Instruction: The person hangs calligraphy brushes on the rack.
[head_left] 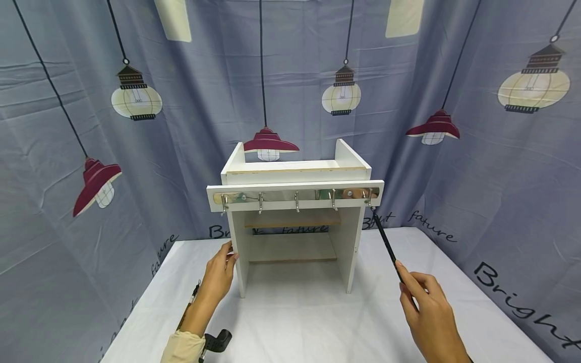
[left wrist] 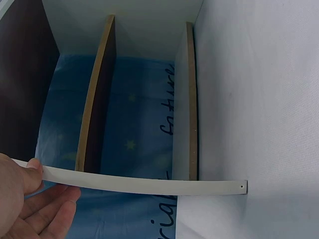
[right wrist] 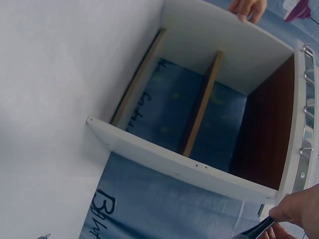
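A white shelf unit stands on the table, with a row of metal hooks on a shiny strip across its top front. My left hand grips the front edge of its left side panel, thumb on one face and fingers on the other. My right hand holds a slim black stick. The stick slants up and left, its upper end by the rightmost hook; whether it touches the hook I cannot tell. Its lower part is hidden behind the hand.
Under my left forearm lies another stick-like thing with a bent black handle, partly covered by the arm. White cloth covers the table. A blue-grey curtain printed with lamps hangs behind and at both sides.
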### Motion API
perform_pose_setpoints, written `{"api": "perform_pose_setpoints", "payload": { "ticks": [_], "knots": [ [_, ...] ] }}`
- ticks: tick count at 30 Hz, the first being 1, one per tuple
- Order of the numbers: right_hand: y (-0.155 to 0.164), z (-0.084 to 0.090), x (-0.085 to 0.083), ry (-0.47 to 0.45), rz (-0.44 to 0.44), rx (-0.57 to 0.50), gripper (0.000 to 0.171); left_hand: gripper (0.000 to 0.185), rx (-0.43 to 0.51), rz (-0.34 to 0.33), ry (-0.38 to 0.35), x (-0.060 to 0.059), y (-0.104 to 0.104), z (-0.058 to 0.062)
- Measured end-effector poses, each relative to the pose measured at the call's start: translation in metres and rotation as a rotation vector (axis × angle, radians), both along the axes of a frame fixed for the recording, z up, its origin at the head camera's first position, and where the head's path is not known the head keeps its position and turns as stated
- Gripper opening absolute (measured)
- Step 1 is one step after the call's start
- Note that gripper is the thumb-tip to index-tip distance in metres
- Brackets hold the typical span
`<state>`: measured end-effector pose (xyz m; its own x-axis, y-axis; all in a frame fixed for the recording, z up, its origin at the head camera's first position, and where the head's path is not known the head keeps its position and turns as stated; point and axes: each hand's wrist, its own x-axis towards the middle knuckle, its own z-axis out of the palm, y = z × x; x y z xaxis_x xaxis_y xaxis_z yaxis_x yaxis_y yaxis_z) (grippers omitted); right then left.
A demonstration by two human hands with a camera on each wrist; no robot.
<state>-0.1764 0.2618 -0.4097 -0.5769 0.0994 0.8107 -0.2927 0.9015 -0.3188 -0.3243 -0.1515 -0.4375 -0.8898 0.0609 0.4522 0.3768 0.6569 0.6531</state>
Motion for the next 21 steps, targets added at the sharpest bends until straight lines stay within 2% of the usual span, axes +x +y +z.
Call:
{"api": "perform_pose_setpoints", "payload": {
  "ticks": [6, 15, 21],
  "knots": [
    [-0.002, -0.001, -0.003, -0.017, -0.011, -0.013, 0.072, 0.040, 0.007, 0.000, -0.007, 0.000, 0.001, 0.000],
    [-0.001, -0.007, -0.014, 0.060, 0.018, -0.014, 0.069, 0.040, 0.013, 0.001, -0.012, -0.001, 0.000, 0.001],
    [-0.005, -0.010, -0.018, 0.057, 0.015, -0.019, 0.069, 0.040, 0.015, -0.003, 0.003, 0.000, 0.000, 0.001]
  ]
}}
